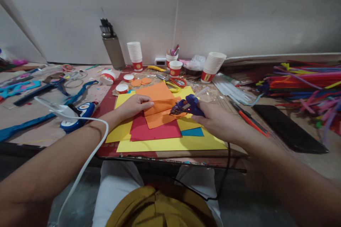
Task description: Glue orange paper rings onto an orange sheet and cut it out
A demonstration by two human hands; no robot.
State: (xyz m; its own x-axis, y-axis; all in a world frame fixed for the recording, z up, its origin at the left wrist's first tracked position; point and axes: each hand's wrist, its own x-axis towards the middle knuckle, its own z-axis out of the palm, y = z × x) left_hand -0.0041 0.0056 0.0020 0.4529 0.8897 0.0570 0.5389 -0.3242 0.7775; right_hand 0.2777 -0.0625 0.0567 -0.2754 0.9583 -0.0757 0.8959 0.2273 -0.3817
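In the head view my right hand (217,117) is wrapped round a blue hot glue gun (186,105) with a small red light on its side. A clear glue stick (202,92) pokes out of its back, and its nozzle tip is at the orange paper. My left hand (137,105) grips the left side of the orange paper (156,95), thumb on top. This paper looks folded or layered, one part raised over another. Beneath lie a red sheet (156,129) and yellow sheets (173,146), with a blue piece (192,132) showing at the right.
Stacked paper cups (135,55) and a bottle (113,48) stand near the wall. Scissors (173,86) and orange discs (141,81) lie behind the paper. To the right are a black phone (289,127) and pipe cleaners (301,81). A white cable (97,149) runs over my left forearm.
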